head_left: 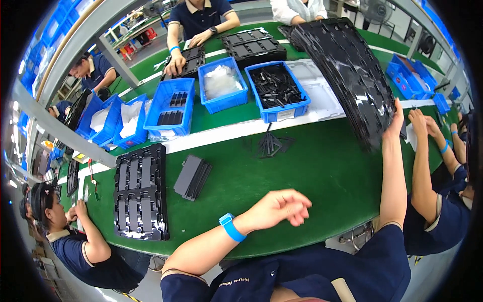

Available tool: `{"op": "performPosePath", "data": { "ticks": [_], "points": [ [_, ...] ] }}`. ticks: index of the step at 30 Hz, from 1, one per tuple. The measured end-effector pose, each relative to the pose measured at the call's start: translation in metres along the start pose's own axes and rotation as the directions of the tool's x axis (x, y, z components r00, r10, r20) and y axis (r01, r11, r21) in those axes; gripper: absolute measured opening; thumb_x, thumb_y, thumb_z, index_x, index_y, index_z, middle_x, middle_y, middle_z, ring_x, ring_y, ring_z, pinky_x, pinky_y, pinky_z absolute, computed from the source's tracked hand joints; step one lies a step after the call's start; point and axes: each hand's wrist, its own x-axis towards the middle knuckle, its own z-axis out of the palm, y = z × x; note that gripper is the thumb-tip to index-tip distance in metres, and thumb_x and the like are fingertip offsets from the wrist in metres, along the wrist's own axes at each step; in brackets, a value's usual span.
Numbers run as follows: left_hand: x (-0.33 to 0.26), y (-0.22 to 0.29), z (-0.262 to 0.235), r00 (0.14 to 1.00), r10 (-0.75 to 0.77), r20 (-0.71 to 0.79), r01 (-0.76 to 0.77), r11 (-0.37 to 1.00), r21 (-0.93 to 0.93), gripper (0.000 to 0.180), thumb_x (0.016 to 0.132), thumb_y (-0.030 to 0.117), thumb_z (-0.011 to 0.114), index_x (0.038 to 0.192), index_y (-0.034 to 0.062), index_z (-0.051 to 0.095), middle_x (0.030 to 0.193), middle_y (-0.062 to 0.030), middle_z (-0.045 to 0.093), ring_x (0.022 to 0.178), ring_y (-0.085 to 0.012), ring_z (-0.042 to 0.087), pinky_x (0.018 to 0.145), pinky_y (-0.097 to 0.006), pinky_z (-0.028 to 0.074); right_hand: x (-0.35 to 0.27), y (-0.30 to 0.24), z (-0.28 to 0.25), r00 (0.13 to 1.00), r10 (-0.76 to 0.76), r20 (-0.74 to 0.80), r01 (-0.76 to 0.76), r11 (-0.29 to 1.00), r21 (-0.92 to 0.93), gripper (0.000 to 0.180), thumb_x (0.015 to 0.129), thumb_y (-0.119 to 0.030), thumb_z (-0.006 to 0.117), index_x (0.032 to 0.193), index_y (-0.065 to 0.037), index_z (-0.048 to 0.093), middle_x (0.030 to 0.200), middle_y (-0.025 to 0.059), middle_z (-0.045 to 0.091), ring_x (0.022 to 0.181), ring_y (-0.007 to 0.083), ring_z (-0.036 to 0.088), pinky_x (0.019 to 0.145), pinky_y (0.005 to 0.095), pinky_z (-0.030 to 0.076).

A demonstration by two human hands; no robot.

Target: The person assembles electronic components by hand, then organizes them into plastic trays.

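My right hand (pixel 395 120) grips the lower right edge of a tilted stack of black plastic trays (pixel 347 65), raised at the right over the belt. Its fingers are partly hidden by the stack. My left hand (pixel 284 206), a blue band on its wrist, hangs over the green table with loosely curled fingers and nothing in it. At the left lies a black tray (pixel 140 194) with flat dark grey pieces in its pockets. Beside that tray rests a small pile of flat dark grey pieces (pixel 192 176). Thin black strips (pixel 270 145) lie loose beyond my left hand.
Blue bins stand along the far side: one with black strips (pixel 277 85), one with white sheets or bags (pixel 221 82), one with black pieces (pixel 170 108). Black trays (pixel 253 45) lie behind. A metal post (pixel 65 126) rises at the left. Co-workers sit on both sides and opposite.
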Motion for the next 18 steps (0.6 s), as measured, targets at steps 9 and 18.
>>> {"op": "performPosePath", "data": {
  "ticks": [9,18],
  "points": [
    [-0.002,0.001,-0.013,0.840,0.369,-0.398,-0.451,0.882,-0.134,0.083,0.091,0.070,0.024,0.143,0.0066,0.032,0.128,-0.0073,0.054,0.110,-0.0183,0.054,0.091,-0.037,0.045,-0.024,0.013,0.032,0.958,0.239,0.160,-0.137,0.868,-0.478,0.042,0.093,-0.038,0.053,0.114,-0.002,0.059,0.105,0.0102,0.066,0.091,0.0194,0.065,0.082,0.0334,0.052],
    [-0.002,0.017,-0.003,0.856,0.143,-0.497,-0.280,0.936,-0.213,0.041,0.084,0.014,0.070,0.120,-0.0001,0.055,0.112,-0.0082,0.063,0.099,-0.0166,0.061,0.089,-0.033,0.050,-0.039,0.030,0.058,0.859,0.352,0.371,-0.157,0.872,-0.464,0.075,0.095,-0.063,0.028,0.125,0.001,0.052,0.115,0.0136,0.063,0.100,0.0228,0.063,0.088,0.0343,0.050]
  ]
}}
